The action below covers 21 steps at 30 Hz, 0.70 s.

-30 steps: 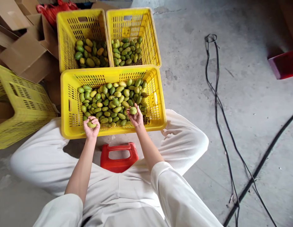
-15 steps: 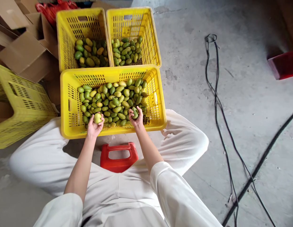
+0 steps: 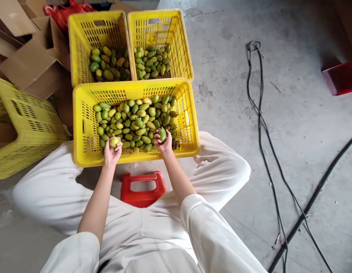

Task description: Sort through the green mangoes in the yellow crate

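My left hand is closed round a yellow-green mango, over the near left part of the front yellow crate. Fingers of my right hand wrap a darker green mango, above the near right part of the same crate. Below both hands lies a bed of small mangoes, green to yellow. The near edge of that crate rests by my crossed legs.
Two more yellow crates, a left one and a right one, hold mangoes behind. An angled yellow crate and cardboard boxes stand left. A red stool is under me. Black cables cross the floor at right.
Both mangoes have been turned in my fingers; the right one now shows a lighter green side. My left hand has shifted slightly left.
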{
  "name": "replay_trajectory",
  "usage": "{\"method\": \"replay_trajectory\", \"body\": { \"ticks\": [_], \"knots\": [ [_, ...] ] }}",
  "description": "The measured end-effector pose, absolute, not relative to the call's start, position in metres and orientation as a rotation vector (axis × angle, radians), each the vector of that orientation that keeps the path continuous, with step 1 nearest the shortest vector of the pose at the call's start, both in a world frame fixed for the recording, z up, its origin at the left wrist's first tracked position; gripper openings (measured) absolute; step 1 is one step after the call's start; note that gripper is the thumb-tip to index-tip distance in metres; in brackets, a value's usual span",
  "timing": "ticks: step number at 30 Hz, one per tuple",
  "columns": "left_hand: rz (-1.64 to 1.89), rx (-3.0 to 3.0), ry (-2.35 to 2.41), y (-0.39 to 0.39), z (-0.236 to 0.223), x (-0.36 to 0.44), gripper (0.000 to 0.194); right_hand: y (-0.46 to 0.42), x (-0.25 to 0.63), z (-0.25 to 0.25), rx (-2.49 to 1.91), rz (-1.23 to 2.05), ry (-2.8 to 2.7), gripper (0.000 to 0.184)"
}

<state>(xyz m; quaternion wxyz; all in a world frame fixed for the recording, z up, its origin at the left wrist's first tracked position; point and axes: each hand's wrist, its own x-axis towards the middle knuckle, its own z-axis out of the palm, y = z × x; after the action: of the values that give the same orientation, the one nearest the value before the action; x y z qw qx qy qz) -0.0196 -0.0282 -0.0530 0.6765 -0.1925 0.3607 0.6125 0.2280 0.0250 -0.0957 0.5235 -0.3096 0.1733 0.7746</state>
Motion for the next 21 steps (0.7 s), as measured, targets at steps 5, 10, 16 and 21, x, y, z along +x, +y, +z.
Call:
{"method": "replay_trajectory", "body": {
  "ticks": [5, 10, 16, 21],
  "knots": [
    [1.386, -0.369, 0.886, -0.029, -0.054, -0.015, 0.045, 0.026, 0.224, -0.098, -0.785, 1.857, 0.281, 0.014],
    [1.433, -0.425, 0.854, -0.029, -0.058, -0.020, 0.051, 0.025, 0.217, -0.093, -0.861, 1.882, 0.078, 0.024],
    [1.493, -0.548, 0.841, -0.027, -0.059, -0.024, 0.050, 0.023, 0.223, -0.089, -0.822, 1.875, 0.202, 0.024],
    [1.446, -0.545, 0.804, -0.028, -0.056, -0.025, 0.044, 0.025, 0.224, -0.097, -0.853, 1.816, 0.258, 0.016]
  ]
}}
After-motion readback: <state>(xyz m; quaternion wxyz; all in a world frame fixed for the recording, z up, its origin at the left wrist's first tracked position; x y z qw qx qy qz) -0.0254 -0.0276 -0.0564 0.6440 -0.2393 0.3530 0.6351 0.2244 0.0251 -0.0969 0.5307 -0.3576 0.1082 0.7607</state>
